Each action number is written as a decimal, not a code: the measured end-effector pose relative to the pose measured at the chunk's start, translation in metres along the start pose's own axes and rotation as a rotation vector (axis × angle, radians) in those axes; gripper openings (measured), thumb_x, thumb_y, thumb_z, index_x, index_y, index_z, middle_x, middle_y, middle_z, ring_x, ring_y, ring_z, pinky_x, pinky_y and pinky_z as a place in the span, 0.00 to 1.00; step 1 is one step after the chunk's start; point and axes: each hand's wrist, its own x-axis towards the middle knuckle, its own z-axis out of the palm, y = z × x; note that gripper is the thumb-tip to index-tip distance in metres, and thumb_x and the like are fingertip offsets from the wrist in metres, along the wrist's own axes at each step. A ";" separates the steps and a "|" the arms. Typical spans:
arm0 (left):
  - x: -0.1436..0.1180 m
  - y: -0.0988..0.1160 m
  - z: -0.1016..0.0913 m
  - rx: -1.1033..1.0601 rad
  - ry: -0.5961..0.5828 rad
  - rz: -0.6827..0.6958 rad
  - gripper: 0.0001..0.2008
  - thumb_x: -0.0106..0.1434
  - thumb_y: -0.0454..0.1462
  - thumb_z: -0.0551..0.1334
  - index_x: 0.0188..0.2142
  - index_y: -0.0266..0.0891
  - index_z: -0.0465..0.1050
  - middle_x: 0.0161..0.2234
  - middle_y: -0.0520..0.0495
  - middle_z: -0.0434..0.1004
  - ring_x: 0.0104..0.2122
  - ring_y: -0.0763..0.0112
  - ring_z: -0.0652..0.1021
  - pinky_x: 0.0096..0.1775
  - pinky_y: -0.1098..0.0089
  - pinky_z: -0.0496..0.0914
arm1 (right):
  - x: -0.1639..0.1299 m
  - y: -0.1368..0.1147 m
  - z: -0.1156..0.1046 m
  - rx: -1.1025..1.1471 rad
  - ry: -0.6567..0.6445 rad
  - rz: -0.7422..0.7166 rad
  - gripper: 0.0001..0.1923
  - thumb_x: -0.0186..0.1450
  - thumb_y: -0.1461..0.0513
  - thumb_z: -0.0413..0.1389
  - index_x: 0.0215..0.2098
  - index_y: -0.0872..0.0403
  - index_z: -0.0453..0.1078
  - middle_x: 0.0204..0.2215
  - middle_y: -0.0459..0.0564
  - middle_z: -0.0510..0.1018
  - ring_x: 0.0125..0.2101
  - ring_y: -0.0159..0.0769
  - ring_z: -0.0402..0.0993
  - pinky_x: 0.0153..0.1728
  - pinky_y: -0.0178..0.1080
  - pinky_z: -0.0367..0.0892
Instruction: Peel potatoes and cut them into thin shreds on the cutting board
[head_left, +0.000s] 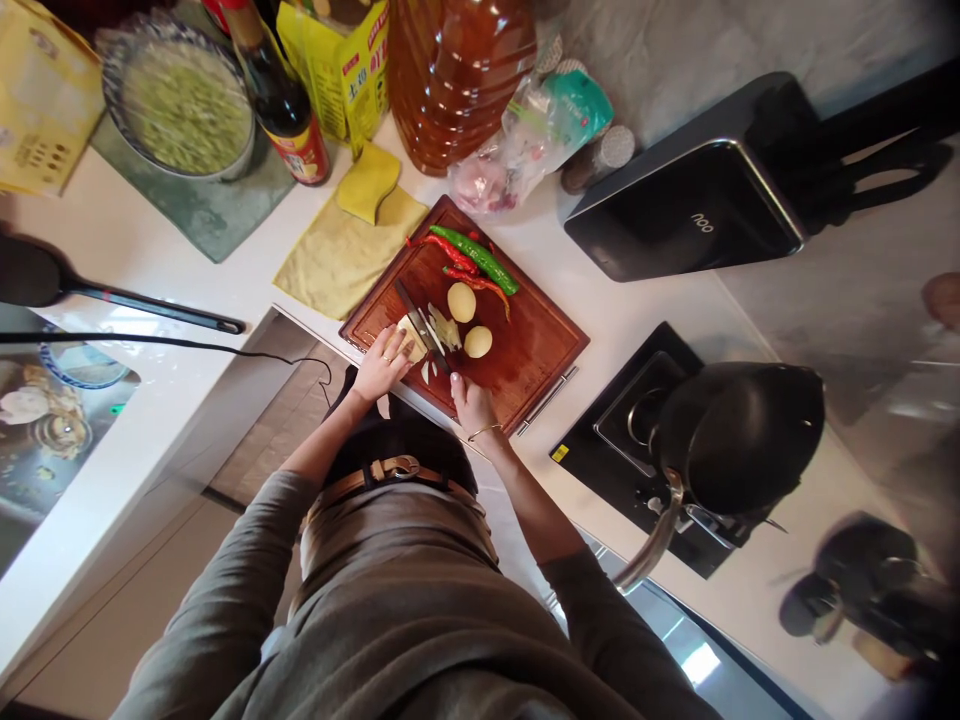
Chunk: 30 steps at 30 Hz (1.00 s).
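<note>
Right, starting at the far left: a yellow carton (45, 100) in the upper corner, a black spatula (150, 305) lying below it, and lower down the sink (19, 525), with a blue-rimmed plate (90, 372) in it. Moving across the top, a covered bowl (114, 90) of chopped green food sits on a green mat (217, 225), a sauce bottle (292, 130) just beside it, then a yellow cloth (319, 255) flat on the counter.

Now the centre, and here's the action! The left hand (384, 368) has its fingers bent over a pale piece (412, 343), holding it to the wooden board (517, 375), at the board's left side. Right beside those fingertips runs the knife (429, 337), slices (448, 328) lying just past the blade. Two pale rounds (462, 302) rest next to them, and the right hand (472, 403) is closed around the knife's handle at the near edge. Up behind, red peppers (454, 250) and one green pepper (480, 262); beyond the board, a big oil jug (461, 80).

Over to the right, a black knife block (675, 210), then the hob (592, 440) carrying a dark pan (742, 440), and a blurred pot (862, 550) at lower right.
</note>
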 end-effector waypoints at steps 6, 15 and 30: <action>0.000 0.002 -0.001 0.011 0.005 0.006 0.17 0.64 0.38 0.54 0.51 0.35 0.67 0.58 0.33 0.64 0.63 0.53 0.55 0.59 0.46 0.59 | -0.002 -0.013 0.000 -0.150 -0.047 0.044 0.28 0.70 0.51 0.36 0.37 0.58 0.73 0.27 0.58 0.79 0.28 0.38 0.74 0.27 0.35 0.54; 0.000 0.002 -0.001 -0.015 -0.026 -0.021 0.18 0.64 0.38 0.54 0.52 0.35 0.67 0.58 0.34 0.63 0.63 0.52 0.56 0.60 0.46 0.58 | -0.002 -0.010 -0.001 -0.164 -0.055 0.033 0.28 0.71 0.52 0.35 0.38 0.59 0.73 0.28 0.58 0.79 0.28 0.37 0.74 0.27 0.34 0.53; 0.001 0.002 -0.001 -0.005 -0.019 -0.017 0.17 0.65 0.39 0.53 0.51 0.35 0.67 0.57 0.33 0.64 0.62 0.53 0.58 0.60 0.47 0.59 | 0.014 0.003 0.009 0.037 -0.055 0.055 0.33 0.71 0.51 0.29 0.31 0.56 0.72 0.21 0.51 0.74 0.22 0.31 0.71 0.28 0.33 0.61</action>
